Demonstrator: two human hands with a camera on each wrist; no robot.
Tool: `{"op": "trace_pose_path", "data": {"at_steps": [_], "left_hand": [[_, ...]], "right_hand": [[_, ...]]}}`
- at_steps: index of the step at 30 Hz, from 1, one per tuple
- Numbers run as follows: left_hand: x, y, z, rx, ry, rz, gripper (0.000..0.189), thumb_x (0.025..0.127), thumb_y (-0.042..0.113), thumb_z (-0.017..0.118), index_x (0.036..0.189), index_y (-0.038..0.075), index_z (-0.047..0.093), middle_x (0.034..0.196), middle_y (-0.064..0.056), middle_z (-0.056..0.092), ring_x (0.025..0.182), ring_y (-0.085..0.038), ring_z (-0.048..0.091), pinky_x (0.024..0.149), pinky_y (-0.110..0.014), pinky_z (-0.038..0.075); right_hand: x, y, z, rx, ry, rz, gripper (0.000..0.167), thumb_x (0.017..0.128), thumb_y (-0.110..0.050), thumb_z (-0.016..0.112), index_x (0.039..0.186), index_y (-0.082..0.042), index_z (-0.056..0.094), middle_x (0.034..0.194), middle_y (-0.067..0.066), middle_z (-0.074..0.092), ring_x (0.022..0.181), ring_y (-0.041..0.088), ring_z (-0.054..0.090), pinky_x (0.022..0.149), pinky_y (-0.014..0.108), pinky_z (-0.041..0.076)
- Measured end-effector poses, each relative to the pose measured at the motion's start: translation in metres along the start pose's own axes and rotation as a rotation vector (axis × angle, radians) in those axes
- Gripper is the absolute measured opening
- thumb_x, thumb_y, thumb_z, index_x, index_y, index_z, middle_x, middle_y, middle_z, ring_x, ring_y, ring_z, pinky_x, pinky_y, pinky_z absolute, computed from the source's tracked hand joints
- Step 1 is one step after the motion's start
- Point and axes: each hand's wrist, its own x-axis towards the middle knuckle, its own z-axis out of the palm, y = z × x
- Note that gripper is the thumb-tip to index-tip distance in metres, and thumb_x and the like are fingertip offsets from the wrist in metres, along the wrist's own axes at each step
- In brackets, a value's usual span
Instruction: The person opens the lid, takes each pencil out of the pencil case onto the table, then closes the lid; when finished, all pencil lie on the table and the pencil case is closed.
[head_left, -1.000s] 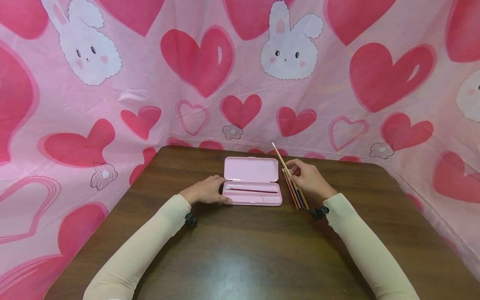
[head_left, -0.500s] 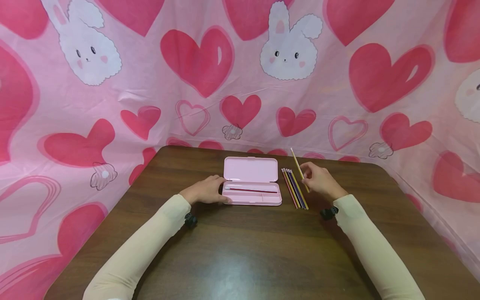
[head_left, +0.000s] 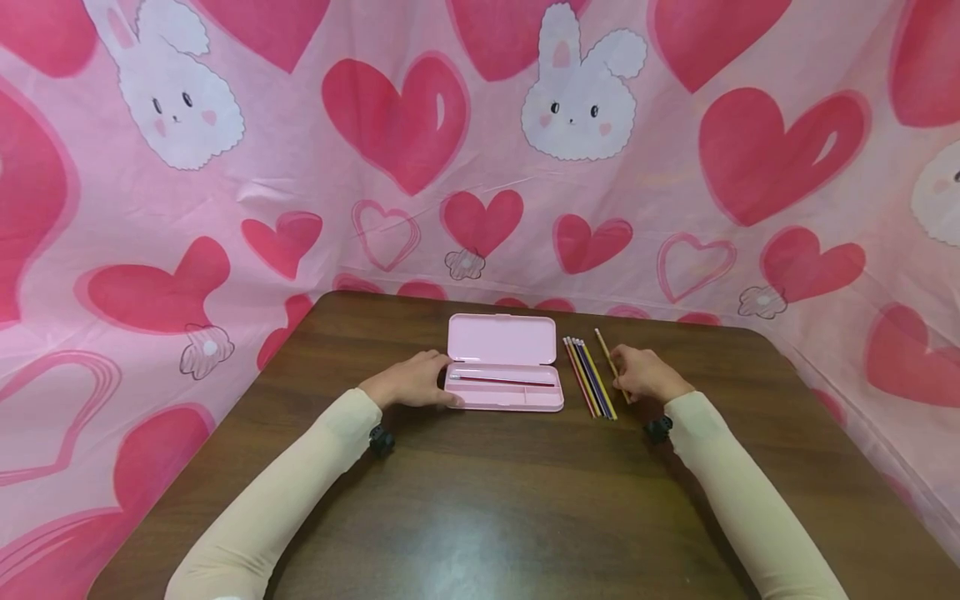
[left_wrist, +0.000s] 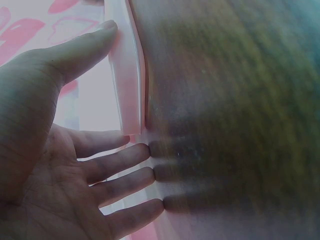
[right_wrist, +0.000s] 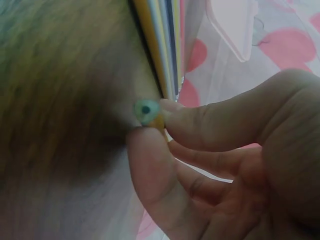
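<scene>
Pinches 1 yellow pencil (head_left: 605, 349) between thumb and finger of the right grip (head_left: 641, 373), flat end with its dark core showing in the right wrist view, just right of a row of pencils (head_left: 591, 377) lying side by side on the brown desk (head_left: 465, 492). Touches the left end of an open pink case (head_left: 487, 397) with the left grip (head_left: 408, 382), released, fingers loosely extended. Shows 1 dark red pencil (head_left: 502, 381) lying in the long rear compartment of the case, with the lid (head_left: 502, 339) opened away at the back. Leaves any print on the pencils too small to read
</scene>
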Motion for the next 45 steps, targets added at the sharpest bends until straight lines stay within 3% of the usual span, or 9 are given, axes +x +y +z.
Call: {"op": "trace_pose_path", "data": {"at_steps": [13, 23, 30, 35, 38, 40, 45], "left_hand": [[0.001, -0.001, 0.001, -0.009, -0.005, -0.008, 0.091, 0.081, 0.064, 0.074, 0.149, 0.009, 0.048, 0.147, -0.013, 0.052, 0.134, -0.029, 0.051, 0.114, -0.055, 0.043], [0.001, 0.0, 0.001, -0.008, -0.003, -0.009, 0.092, 0.08, 0.065, 0.074, 0.149, 0.009, 0.048, 0.147, -0.013, 0.052, 0.134, -0.029, 0.051, 0.114, -0.055, 0.043], [0.001, 0.0, 0.001, -0.01, -0.002, -0.012, 0.092, 0.08, 0.065, 0.074, 0.149, 0.01, 0.048, 0.147, -0.013, 0.052, 0.133, -0.029, 0.052, 0.113, -0.055, 0.043], [0.001, -0.002, 0.002, -0.018, -0.001, -0.01, 0.091, 0.08, 0.064, 0.075, 0.149, 0.01, 0.048, 0.143, -0.012, 0.054, 0.129, -0.027, 0.053, 0.113, -0.054, 0.044], [0.002, -0.002, 0.002, -0.018, -0.003, -0.01, 0.091, 0.081, 0.064, 0.075, 0.149, 0.011, 0.048, 0.142, -0.011, 0.055, 0.127, -0.027, 0.053, 0.112, -0.054, 0.044], [0.002, -0.002, 0.002, -0.016, -0.003, -0.01, 0.09, 0.081, 0.063, 0.075, 0.149, 0.01, 0.048, 0.143, -0.011, 0.055, 0.128, -0.027, 0.053, 0.113, -0.054, 0.044], [0.001, -0.001, 0.002, -0.01, -0.005, -0.014, 0.092, 0.08, 0.065, 0.075, 0.149, 0.01, 0.048, 0.145, -0.012, 0.053, 0.13, -0.027, 0.052, 0.114, -0.053, 0.043]], "right_hand": [[0.0, -0.004, 0.003, -0.021, -0.047, -0.012, 0.052, 0.089, -0.007, 0.068, 0.135, 0.006, 0.048, 0.099, 0.019, 0.062, 0.06, 0.015, 0.064, 0.054, 0.029, 0.058], [0.0, -0.009, 0.006, -0.021, -0.051, 0.005, 0.05, 0.09, -0.005, 0.068, 0.135, 0.003, 0.049, 0.098, 0.019, 0.062, 0.065, 0.019, 0.063, 0.053, 0.029, 0.058], [0.0, -0.01, 0.008, -0.023, -0.065, -0.004, 0.051, 0.091, -0.006, 0.067, 0.136, 0.003, 0.048, 0.092, 0.016, 0.063, 0.065, 0.018, 0.063, 0.053, 0.029, 0.058], [-0.002, -0.009, 0.005, 0.003, -0.081, -0.005, 0.047, 0.095, -0.016, 0.066, 0.135, 0.001, 0.05, 0.08, 0.011, 0.062, 0.059, 0.017, 0.062, 0.052, 0.031, 0.057], [-0.002, -0.007, 0.002, 0.004, -0.064, -0.012, 0.044, 0.097, -0.022, 0.063, 0.133, 0.001, 0.053, 0.081, 0.012, 0.063, 0.062, 0.018, 0.062, 0.052, 0.031, 0.057], [-0.002, -0.007, 0.0, 0.011, -0.037, -0.014, 0.043, 0.098, -0.024, 0.062, 0.133, 0.0, 0.054, 0.091, 0.015, 0.067, 0.068, 0.019, 0.063, 0.056, 0.031, 0.058], [-0.002, -0.011, -0.002, 0.053, 0.113, -0.078, 0.041, 0.1, -0.022, 0.061, 0.134, -0.001, 0.054, 0.114, 0.022, 0.07, 0.08, 0.021, 0.067, 0.068, 0.034, 0.06]]}}
